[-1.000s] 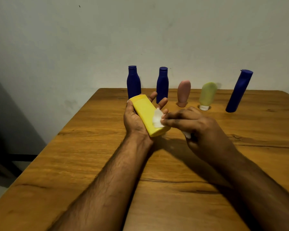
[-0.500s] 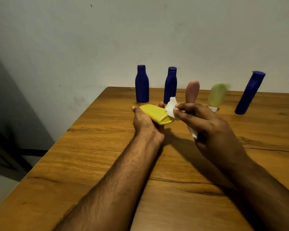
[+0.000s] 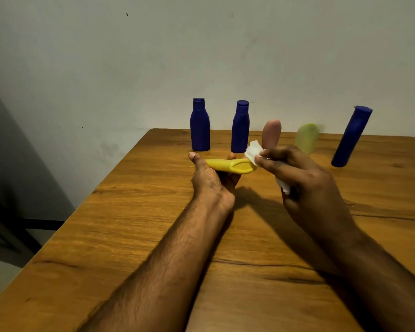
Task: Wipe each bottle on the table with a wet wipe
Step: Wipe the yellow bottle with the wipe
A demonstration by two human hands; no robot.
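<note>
The yellow bottle [image 3: 228, 166] is held lying almost flat above the tabletop [image 3: 134, 226], its hollowed base turned toward the camera and toward the right. It is gripped by the left hand [image 3: 210, 178], whose thumb is laid over the bottle's far left end while the fingers are curled underneath; one fingertip is seen past the bottle's far edge. The wet wipe [image 3: 254, 150] is pinched between the thumb and fingertips of the right hand [image 3: 304, 185], and a white fold of it is raised just above the right end of the yellow bottle, touching or nearly touching the rim; which of the two cannot be told. A further piece of the wipe is seen hanging below the palm of that hand.

Five more bottles are stood in a row along the far edge of the tabletop, near the pale wall [image 3: 153, 56]. From the left, a dark blue bottle [image 3: 200, 127] and a second dark blue bottle [image 3: 240, 128] are placed upright and apart. A pink bottle [image 3: 271, 134] is partly hidden behind the wipe and the right fingers. A pale green bottle [image 3: 306, 137] is blurred and partly covered by the right hand. A tall blue bottle [image 3: 350, 137] is seen well to the right.
</note>
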